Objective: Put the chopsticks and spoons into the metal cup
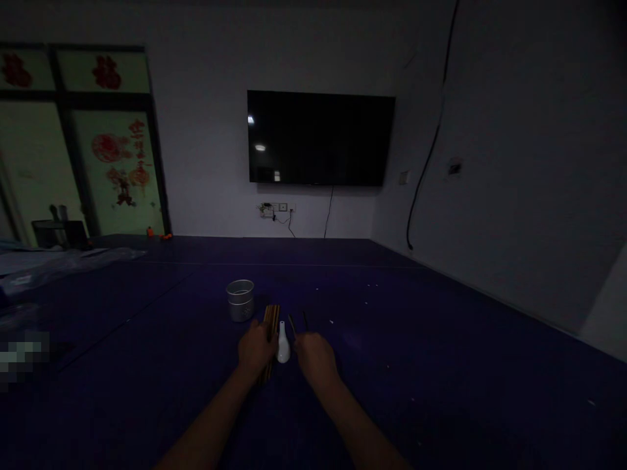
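My left hand (255,348) is closed around a bundle of striped brown chopsticks (273,313) lying on the dark blue surface. Just right of them lies a white ceramic spoon (283,349), its narrow handle pointing away from me. My right hand (314,356) is closed beside the spoon. Thin dark utensils (292,323) stick out past its fingers; their kind is too dark to make out. A grey metal cup (240,303) with a round rim stands upright beyond my left hand, apart from it.
The dark blue surface (441,365) stretches to the walls, with small pale specks on it. Clear plastic sheeting (73,264) lies at the left. A wall-mounted television (321,138) hangs ahead, above sockets (283,207). A black cable (426,163) runs down the right wall.
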Tool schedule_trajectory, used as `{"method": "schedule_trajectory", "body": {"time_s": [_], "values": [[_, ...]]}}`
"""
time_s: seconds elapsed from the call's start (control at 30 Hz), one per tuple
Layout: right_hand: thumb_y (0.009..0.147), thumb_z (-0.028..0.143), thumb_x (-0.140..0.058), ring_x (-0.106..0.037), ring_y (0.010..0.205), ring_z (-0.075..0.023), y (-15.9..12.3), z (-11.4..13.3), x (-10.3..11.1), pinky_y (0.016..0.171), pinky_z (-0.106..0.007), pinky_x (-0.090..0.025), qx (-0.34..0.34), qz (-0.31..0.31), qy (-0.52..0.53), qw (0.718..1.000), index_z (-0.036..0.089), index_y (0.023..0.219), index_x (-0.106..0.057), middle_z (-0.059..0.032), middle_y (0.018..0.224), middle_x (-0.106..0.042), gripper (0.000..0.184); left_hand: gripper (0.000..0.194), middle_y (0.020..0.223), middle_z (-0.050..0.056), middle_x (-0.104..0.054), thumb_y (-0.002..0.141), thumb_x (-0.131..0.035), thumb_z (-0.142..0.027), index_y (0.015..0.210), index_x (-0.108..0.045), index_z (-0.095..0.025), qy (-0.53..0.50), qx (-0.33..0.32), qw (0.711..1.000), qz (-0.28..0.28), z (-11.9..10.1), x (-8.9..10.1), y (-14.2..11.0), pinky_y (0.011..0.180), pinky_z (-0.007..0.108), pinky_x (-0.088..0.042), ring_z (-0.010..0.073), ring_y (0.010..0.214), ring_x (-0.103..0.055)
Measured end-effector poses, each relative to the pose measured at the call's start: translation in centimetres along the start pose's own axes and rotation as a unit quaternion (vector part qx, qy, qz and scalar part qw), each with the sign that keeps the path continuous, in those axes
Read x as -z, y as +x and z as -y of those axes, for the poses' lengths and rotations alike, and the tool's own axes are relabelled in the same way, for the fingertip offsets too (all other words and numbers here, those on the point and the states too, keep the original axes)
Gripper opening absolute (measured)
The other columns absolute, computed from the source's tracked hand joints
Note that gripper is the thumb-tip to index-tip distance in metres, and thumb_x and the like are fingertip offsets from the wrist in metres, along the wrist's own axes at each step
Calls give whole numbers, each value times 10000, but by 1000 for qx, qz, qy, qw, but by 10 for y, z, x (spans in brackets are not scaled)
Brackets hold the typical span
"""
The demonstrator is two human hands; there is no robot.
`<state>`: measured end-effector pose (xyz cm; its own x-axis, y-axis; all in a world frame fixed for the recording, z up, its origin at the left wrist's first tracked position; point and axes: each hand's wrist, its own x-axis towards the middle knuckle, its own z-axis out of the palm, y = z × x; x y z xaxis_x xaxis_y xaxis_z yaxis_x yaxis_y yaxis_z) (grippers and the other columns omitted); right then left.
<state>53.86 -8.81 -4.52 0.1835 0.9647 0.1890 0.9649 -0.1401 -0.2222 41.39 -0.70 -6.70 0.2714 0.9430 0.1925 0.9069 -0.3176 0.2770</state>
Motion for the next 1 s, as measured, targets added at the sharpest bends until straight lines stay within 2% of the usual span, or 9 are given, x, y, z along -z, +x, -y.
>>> {"method": "schedule_trajectory", "body": {"time_s": [0.23,0.43,0.57,0.73,1.0], "values": [[903,125,-429,-683,881,-203,-1,-1,0,680,-245,-440,-17,-4,12,1000,186,926,-721,-115,950,-725,299,340,1092,95,-605,913,-395,-405,1076,-616,-205,0,4,1000,-6,0,-2,2,673,247,-450,184,882,-652],[855,225,-575,-670,922,-208,-1,-3,-4,701,-245,-431,-17,-8,38,999,203,912,-723,-95,966,-724,161,324,1063,81,-623,903,-422,-397,1079,-625,-215,-11,2,1000,-15,1,-5,4,676,232,-450,165,858,-650],[797,234,-655,-662,944,-211,-1,-5,-7,725,-250,-431,-19,-9,43,999,211,948,-718,-87,980,-719,166,298,1068,80,-622,899,-437,-386,1031,-637,-210,-8,6,1000,-19,1,-6,4,688,235,-455,169,877,-649],[780,269,-679,-660,933,-212,-5,-3,-3,714,-245,-427,-19,-13,39,999,201,876,-725,-89,970,-717,126,296,1081,89,-613,906,-419,-357,1020,-634,-190,-9,6,1000,-18,-1,-3,2,696,235,-451,171,889,-649],[772,255,-688,-658,940,-214,-5,-3,-1,707,-247,-432,-28,5,8,1000,205,889,-715,-75,978,-715,130,317,1117,90,-601,908,-414,-392,1035,-630,-199,-26,16,999,-20,-2,-2,1,682,246,-444,177,887,-652]]}}
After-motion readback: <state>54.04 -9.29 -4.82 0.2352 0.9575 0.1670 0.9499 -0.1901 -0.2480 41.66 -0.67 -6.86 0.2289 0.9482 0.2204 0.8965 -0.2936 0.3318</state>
